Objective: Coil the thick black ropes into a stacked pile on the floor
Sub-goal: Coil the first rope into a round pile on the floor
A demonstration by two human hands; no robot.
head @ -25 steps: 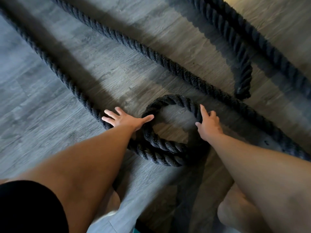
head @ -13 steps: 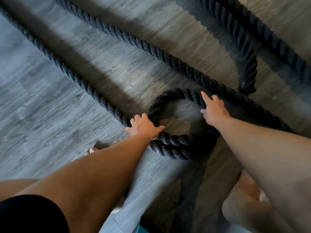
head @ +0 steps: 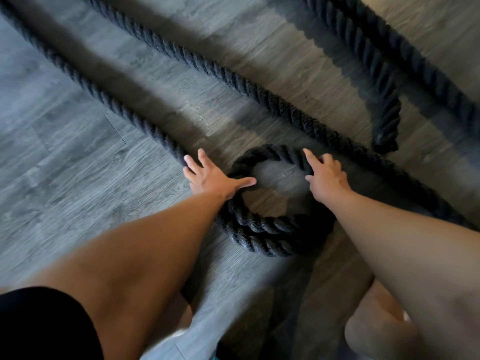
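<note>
The coil (head: 270, 229) lay on the floor (head: 78, 190) near the middle of the view. It was a small ring of thick black rope, with two turns side by side along its near edge. From the ring's left side a run of rope (head: 104, 100) stretched away toward the upper left corner. A second strand (head: 233, 76) passed just behind the ring, slanting from the top down to the right edge. Whether it touched the ring could not be told.

The left hand (head: 210, 178) was open, its fingers spread and straight. Its thumb lay across the ring's left side and its fingertips reached the rope where that run met the ring. The right hand (head: 324, 178) gripped the ring's far right part. Its index finger lay straight along the rope, the other fingers curled over the outer side, and the thumb sat inside the ring. Both bare forearms came in from the bottom corners.

At the upper right, well apart from the coil, a loose end (head: 384, 131) of thick rope pointed down at the floor near the second strand. One more length (head: 428, 74) ran beside it to the right edge. The floor was grey wood-grain planks, and the frame was slightly blurred.
</note>
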